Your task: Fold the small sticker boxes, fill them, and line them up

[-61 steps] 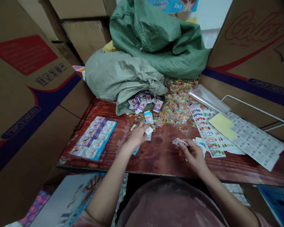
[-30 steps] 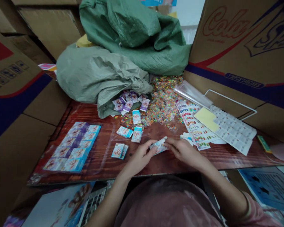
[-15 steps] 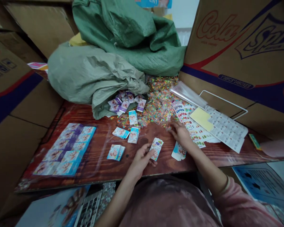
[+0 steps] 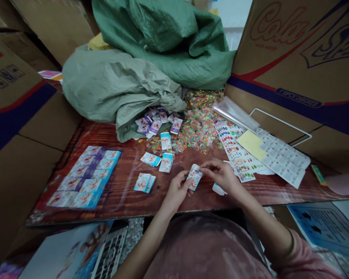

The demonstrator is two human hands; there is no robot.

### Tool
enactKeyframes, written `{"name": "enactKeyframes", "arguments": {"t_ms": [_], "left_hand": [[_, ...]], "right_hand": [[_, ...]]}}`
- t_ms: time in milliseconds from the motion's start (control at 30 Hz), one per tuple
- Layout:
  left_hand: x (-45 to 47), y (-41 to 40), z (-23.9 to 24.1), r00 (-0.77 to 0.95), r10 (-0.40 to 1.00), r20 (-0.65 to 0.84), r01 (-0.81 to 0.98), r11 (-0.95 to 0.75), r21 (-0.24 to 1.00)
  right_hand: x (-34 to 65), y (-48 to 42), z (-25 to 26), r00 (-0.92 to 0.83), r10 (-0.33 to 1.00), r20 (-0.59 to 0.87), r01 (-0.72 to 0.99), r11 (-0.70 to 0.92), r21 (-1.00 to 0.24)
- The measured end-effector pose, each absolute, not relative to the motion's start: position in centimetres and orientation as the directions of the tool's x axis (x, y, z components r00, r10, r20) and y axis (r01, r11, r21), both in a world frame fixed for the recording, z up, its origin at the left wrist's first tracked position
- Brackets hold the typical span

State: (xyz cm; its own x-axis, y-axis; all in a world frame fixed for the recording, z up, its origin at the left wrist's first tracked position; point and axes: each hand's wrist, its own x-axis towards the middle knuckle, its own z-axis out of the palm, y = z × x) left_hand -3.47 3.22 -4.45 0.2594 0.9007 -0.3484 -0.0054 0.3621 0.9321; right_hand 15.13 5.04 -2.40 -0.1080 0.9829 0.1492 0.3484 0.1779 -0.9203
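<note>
In my left hand (image 4: pixel 176 192) is a small white and blue cardboard box (image 4: pixel 195 178), gripped between thumb and fingers and tilted above the table. My right hand (image 4: pixel 222 176) is closed in a pinch at the upper right edge of this box; whatever its fingertips hold is too small to make out. Partly hidden under my right hand lies another blue and white box (image 4: pixel 219 189). Left of my hands are a short stack of small boxes (image 4: pixel 144 182) and several loose blue ones, such as the box (image 4: pixel 166 162).
A heap of small clear packets with bright pieces (image 4: pixel 202 124) covers the table's back. Purple boxes (image 4: pixel 155 126) spill from a grey-green sack (image 4: pixel 116 81). Rows of wrapped boxes (image 4: pixel 85 178) lie left. Sticker sheets (image 4: pixel 235 149) lie right, before a large carton (image 4: pixel 279 81).
My right hand has moved from the edge of the packet heap toward me, to the box's top. My left hand still holds the box. The view has shifted slightly.
</note>
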Motion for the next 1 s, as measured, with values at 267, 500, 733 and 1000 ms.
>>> {"name": "enactKeyframes", "arguments": {"t_ms": [267, 500, 733, 1000], "left_hand": [[-4.1, 2.9, -4.8, 0.271, 0.939, -0.213, 0.114, 0.188, 0.976], [-3.4, 2.9, -4.5, 0.253, 0.929, -0.271, 0.017, 0.276, 0.961], [-3.1, 2.2, -4.6, 0.284, 0.889, -0.36, -0.12, 0.405, 0.906], [-3.0, 1.9, -4.4, 0.315, 0.919, -0.235, -0.051, 0.264, 0.963]], "right_hand": [[13.9, 4.2, -3.0, -0.429, 0.85, 0.306, 0.586, 0.52, -0.621], [13.4, 2.9, -2.9, -0.36, 0.822, 0.442, 0.608, 0.566, -0.557], [13.4, 2.4, -3.5, -0.333, 0.844, 0.42, 0.545, 0.536, -0.645], [12.9, 3.5, -3.9, 0.067, 0.986, 0.152, 0.237, 0.133, -0.963]]}}
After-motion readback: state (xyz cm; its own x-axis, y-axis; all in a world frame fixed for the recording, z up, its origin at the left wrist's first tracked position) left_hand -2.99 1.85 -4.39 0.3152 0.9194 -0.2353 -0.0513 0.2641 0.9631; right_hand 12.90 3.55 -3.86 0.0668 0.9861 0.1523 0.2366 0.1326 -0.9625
